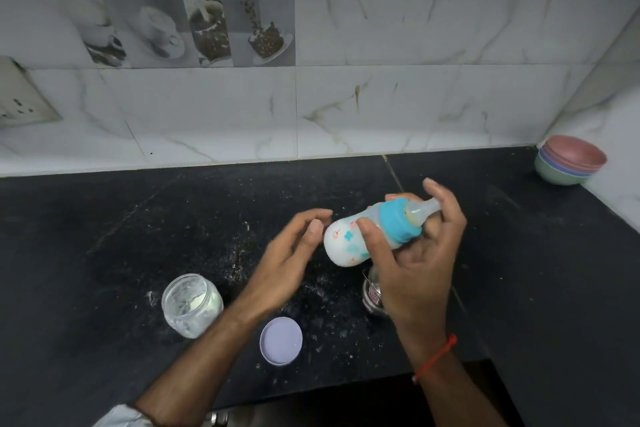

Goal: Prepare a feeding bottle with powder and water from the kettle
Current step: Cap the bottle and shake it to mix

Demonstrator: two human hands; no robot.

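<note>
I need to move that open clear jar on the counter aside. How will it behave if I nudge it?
The jar stands upright on a wide base, so it probably slides rather than tips. It looks nearly empty, so likely light. Its lid lies apart on the counter, so a hard push could spill the leftover powder.

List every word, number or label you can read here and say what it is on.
No text reads clearly.
feeding bottle: orange and teal printed shapes only, no letters legible.
steel container: a small pink label, too blurred to read.
wall socket plate: no readable marking.
</note>
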